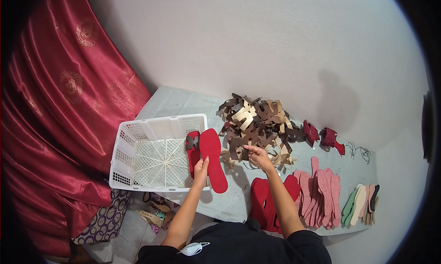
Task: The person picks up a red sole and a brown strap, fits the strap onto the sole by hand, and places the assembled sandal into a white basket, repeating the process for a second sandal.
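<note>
My left hand (200, 168) is closed around the lower half of a flat red foam insole (213, 158), holding it upright over the 3 o'clock rim of the white plastic lattice basket (133, 140); my right hand (258, 156), fingers half curled, touches the heap of brown and gold cut leather straps (255, 121) at its 12 o'clock; whether it grips one I cannot tell; flat pink insole cut-outs (319, 190) lie at its 4 o'clock.

Left hand (200, 168) raised, fingers clasped; right hand (258, 156) extended, fingers pinching.
</note>
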A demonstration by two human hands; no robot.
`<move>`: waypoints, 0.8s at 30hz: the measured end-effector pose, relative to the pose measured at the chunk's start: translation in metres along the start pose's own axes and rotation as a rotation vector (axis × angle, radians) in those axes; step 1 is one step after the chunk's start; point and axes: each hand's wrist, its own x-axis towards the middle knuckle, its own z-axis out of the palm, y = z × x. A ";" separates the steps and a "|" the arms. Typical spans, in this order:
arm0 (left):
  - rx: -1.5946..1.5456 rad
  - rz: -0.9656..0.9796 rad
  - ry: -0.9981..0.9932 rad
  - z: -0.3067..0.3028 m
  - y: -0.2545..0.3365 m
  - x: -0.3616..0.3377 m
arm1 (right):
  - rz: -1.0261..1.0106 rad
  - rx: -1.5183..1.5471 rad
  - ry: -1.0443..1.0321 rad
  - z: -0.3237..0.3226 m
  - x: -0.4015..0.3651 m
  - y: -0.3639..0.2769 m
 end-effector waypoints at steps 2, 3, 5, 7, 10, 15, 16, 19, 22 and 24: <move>-0.006 0.008 -0.004 0.002 0.000 -0.001 | -0.017 0.039 0.036 0.000 -0.015 -0.009; -0.011 0.012 0.000 0.003 0.000 -0.002 | -0.026 0.080 0.067 0.002 -0.023 -0.014; -0.004 0.014 -0.020 0.004 0.001 -0.004 | -0.069 0.102 0.118 0.004 -0.033 -0.017; 0.003 0.009 -0.039 0.009 0.005 -0.010 | -0.137 0.205 0.194 0.008 -0.045 -0.021; 0.084 -0.006 -0.103 0.018 0.005 -0.023 | -0.269 0.133 0.322 0.014 -0.060 -0.021; 0.268 -0.230 -0.210 0.047 0.016 -0.044 | -0.548 -0.560 0.691 0.019 -0.082 -0.031; 0.191 -0.247 -0.233 0.051 0.010 -0.046 | -0.561 -0.805 0.800 0.022 -0.088 -0.040; 0.218 -0.311 -0.311 0.061 0.004 -0.049 | -0.488 -0.747 0.920 0.017 -0.097 -0.038; 0.235 -0.355 -0.338 0.073 -0.005 -0.051 | -0.459 -0.598 0.968 0.019 -0.107 -0.041; 0.225 -0.373 -0.347 0.081 -0.011 -0.052 | -0.503 -0.562 0.980 0.020 -0.110 -0.040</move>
